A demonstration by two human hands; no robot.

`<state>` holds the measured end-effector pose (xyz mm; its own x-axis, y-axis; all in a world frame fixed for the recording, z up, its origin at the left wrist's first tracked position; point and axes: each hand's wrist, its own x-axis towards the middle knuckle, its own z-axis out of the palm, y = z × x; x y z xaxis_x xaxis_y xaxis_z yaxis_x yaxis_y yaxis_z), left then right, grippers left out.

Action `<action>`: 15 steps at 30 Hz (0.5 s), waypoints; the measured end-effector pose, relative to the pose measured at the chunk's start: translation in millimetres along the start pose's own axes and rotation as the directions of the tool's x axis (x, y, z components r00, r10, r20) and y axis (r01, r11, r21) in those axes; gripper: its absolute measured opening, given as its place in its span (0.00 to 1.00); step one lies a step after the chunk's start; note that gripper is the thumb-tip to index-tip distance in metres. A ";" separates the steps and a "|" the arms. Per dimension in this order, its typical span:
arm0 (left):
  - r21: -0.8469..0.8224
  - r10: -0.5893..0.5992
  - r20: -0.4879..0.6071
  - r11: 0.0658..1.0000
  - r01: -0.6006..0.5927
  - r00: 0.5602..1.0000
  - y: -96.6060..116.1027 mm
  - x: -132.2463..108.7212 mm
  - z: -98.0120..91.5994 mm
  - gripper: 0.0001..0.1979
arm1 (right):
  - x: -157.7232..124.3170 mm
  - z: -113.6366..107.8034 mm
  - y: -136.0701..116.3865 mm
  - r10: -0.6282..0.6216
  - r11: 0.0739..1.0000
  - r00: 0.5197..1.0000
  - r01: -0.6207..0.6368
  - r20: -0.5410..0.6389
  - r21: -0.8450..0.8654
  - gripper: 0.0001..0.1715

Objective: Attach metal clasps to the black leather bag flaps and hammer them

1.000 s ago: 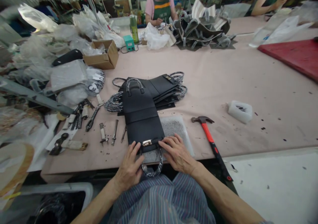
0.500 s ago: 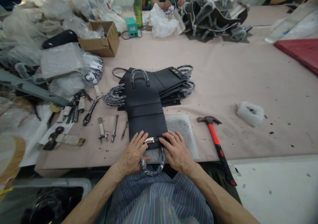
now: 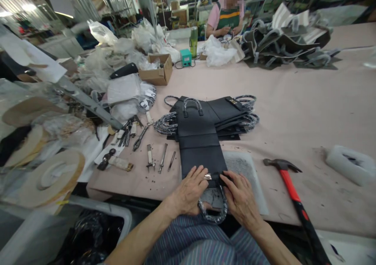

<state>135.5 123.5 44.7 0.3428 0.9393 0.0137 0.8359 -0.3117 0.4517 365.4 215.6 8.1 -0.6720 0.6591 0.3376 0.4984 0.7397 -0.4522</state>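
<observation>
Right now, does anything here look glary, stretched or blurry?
Head view, centre: the metal clasp glints beside the left hand; head view, lower left: the pale roll looks stretched, perhaps by the lens; head view, top: the background looks soft.

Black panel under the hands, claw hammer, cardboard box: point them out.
Black panel point(image 3: 200, 143): head view, near its creases.
Claw hammer point(image 3: 294, 194): head view, red part of the shaft.
Cardboard box point(image 3: 151, 77): head view, front wall.

Black panel point(image 3: 201, 155), red-black hammer point(image 3: 296, 201), blue striped garment point(image 3: 188, 239).
</observation>
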 end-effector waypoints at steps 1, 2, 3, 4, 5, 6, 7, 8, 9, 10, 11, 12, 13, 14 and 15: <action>0.003 0.011 0.002 1.000 -0.011 1.000 0.0 -0.1 -0.1 0.35 | 0.4 0.0 -0.3 0.001 1.000 1.000 -0.001 0.004 -0.007 0.22; 0.004 0.024 0.007 1.000 -0.024 1.000 0.0 -0.8 -1.3 0.35 | 1.0 -0.2 -0.7 0.001 1.000 1.000 -0.001 0.007 -0.013 0.22; 0.006 0.038 0.016 0.999 -0.038 0.999 0.0 -2.1 -3.5 0.36 | 1.7 -0.3 -1.1 0.000 1.000 1.000 0.000 0.009 -0.017 0.23; 0.007 0.047 0.028 0.999 -0.047 0.999 0.2 -4.2 -6.7 0.36 | 2.4 -0.4 -1.4 -0.001 1.000 1.000 0.001 0.011 -0.019 0.23; 0.009 0.050 0.041 0.999 -0.051 0.998 0.5 -7.2 -10.7 0.36 | 3.1 -0.3 -1.5 0.000 1.000 1.000 0.000 0.009 -0.021 0.23; 0.007 0.050 0.050 0.999 -0.050 0.998 0.6 -11.3 -15.2 0.36 | 3.6 -0.1 -1.6 0.001 1.000 1.000 0.000 0.005 -0.023 0.23; 0.003 0.046 0.054 0.999 -0.046 0.998 0.4 -16.2 -19.8 0.36 | 4.0 0.2 -1.5 0.000 1.000 1.000 0.000 0.002 -0.025 0.23; -0.002 0.038 0.049 0.999 -0.038 0.998 -0.5 -21.9 -24.5 0.35 | 4.2 0.5 -1.5 -0.002 1.000 1.000 0.002 0.000 -0.026 0.23; -0.009 0.022 0.031 1.000 -0.021 0.999 -2.5 -27.9 -28.9 0.33 | 4.4 0.8 -1.5 -0.004 1.000 1.000 0.003 -0.002 -0.027 0.24; -0.018 -0.007 -0.009 1.000 0.007 1.000 -5.9 -33.8 -33.1 0.29 | 4.4 1.0 -1.6 -0.005 1.000 1.000 0.005 -0.003 -0.028 0.24; -0.027 -0.060 -0.066 0.998 0.058 0.996 -10.9 -39.0 -37.2 0.23 | 4.4 1.2 -1.7 -0.005 1.000 1.000 0.005 -0.005 -0.028 0.24; -0.033 -0.147 -0.138 0.989 0.143 0.980 -17.6 -43.3 -41.3 0.17 | 4.4 1.3 -1.8 -0.004 1.000 1.000 0.004 -0.007 -0.029 0.24; -0.037 -0.265 -0.212 0.964 0.263 0.941 -25.9 -46.2 -45.8 0.12 | 4.4 1.5 -1.9 -0.001 1.000 1.000 0.001 -0.007 -0.031 0.23; -0.038 -0.396 -0.280 0.915 0.402 0.874 -35.6 -47.8 -50.7 0.11 | 4.3 1.6 -1.9 0.002 0.999 1.000 -0.002 -0.007 -0.032 0.23; -0.038 -0.523 -0.329 0.840 0.542 0.787 -46.4 -48.0 -56.4 0.11 | 4.3 1.8 -1.9 0.005 0.999 1.000 -0.005 -0.006 -0.032 0.23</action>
<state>56.2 101.0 73.4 -0.3082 0.9489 0.0683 0.8715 0.2528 0.4203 360.6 216.7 8.9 -0.6661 0.6636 0.3405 0.5191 0.7403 -0.4272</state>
